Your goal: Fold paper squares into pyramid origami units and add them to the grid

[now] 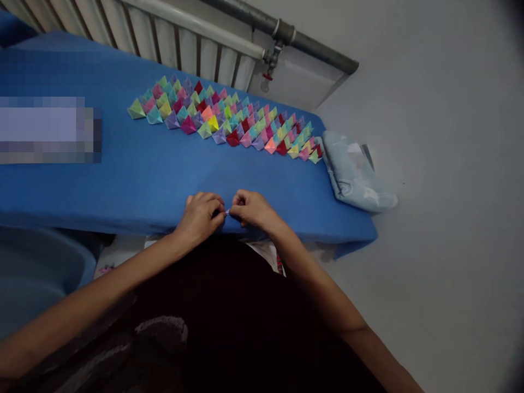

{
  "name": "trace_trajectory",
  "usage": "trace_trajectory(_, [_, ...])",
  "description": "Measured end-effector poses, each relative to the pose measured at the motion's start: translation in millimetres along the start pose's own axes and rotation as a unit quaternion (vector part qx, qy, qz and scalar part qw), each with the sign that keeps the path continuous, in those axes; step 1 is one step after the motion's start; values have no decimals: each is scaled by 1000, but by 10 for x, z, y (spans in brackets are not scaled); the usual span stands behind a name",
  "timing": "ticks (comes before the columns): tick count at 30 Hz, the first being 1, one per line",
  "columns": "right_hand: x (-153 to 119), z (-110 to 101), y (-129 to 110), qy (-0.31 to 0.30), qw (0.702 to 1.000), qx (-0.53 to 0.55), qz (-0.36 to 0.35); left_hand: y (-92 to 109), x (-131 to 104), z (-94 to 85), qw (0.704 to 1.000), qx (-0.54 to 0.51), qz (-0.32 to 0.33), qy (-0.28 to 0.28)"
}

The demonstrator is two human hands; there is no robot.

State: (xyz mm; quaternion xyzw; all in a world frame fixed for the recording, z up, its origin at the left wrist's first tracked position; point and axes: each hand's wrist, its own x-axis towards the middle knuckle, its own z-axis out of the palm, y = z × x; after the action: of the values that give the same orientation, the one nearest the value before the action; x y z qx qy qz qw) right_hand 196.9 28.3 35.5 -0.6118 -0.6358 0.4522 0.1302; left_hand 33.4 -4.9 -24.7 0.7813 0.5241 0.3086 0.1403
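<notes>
Between my fingertips, close to the near edge of the table, is a small piece of purple paper [228,212], mostly covered by the fingers. My left hand [201,214] pinches its left end with thumb and fingers together. From the other side my right hand [250,208] is closed on it too, fingers curled. How the paper is folded is too small to make out. Beyond my hands, several rows of folded paper boats [219,134] in many colours stand on the blue cloth [164,174].
A white radiator [164,41] and a grey pipe [323,52] with a red-handled valve [267,77] run behind the table. A folded light-blue cloth [356,174] lies at the right end. A blue chair [41,273] stands at lower left. Something blurred out lies at far left.
</notes>
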Motion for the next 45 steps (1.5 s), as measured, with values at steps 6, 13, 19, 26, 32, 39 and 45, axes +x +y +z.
trace_trajectory(6, [2, -19, -38, -21, 1000, -19, 2, 10, 11, -6, 1000, -1, -4, -13])
trace_trajectory(13, [16, -24, -67, -42, 997, -70, -2, -26, -51, -23, 998, 23, 57, -7])
trace_trajectory(19, [23, -28, -51, -41, 996, -73, -17, -90, -161, -70, 972, 123, 201, 18])
trace_trajectory(26, [18, -57, -54, -58, 997, -48, -11, -78, -176, -72, 952, 162, 255, 60])
trace_trajectory(32, [29, -42, -65, -56, 996, -76, -10, -90, -165, -70, 950, 155, 264, 56])
trace_trajectory(39, [5, -13, -94, -28, 990, -132, -39, -142, -141, -37, 942, 153, 291, 71])
trace_trajectory(45, [5, -85, -27, -59, 998, 20, 5, -144, -151, -38, 947, 146, 278, 67])
